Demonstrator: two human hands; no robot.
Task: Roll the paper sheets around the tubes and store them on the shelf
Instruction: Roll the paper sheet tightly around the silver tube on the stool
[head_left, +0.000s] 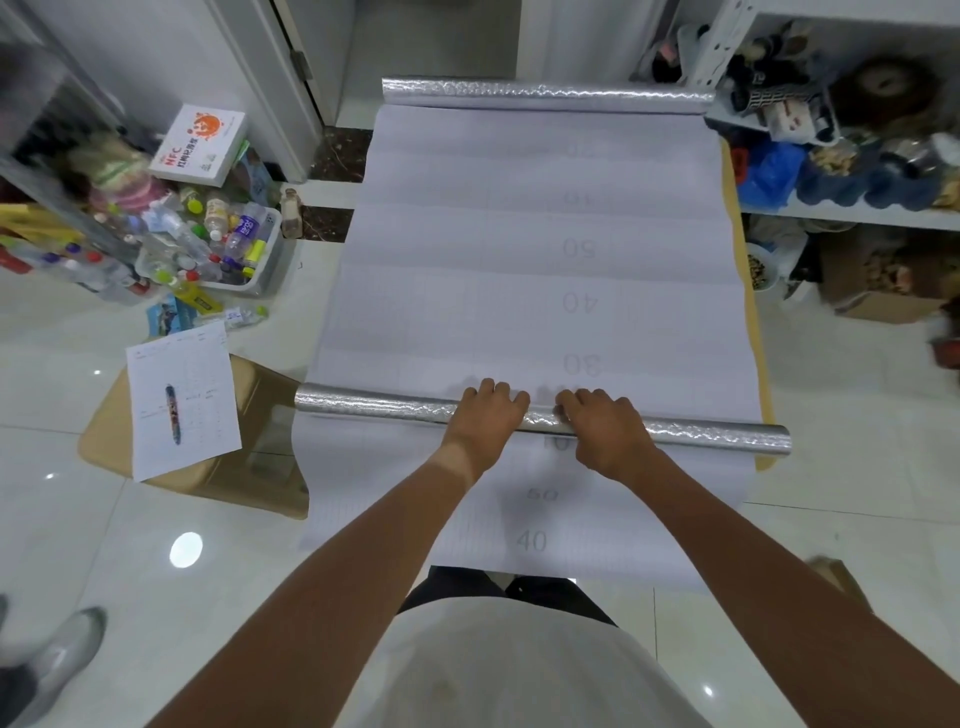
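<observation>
A long white paper sheet (519, 244) with faint printed numbers lies spread over a table. Across its near part lies a silver foil-covered tube (363, 408). My left hand (485, 418) and my right hand (605, 431) rest side by side on the tube's middle, fingers curled over its far side. A second silver tube (545, 93) lies across the sheet's far end. The near end of the sheet (467, 535) hangs toward my body.
A metal shelf (841, 210) packed with bags and clutter stands at the right. On the left floor are a crate of plastic bottles (218, 244), a white box (200, 145), and a cardboard box (260, 457) with a printed page on it. Someone's shoe (57, 660) is bottom left.
</observation>
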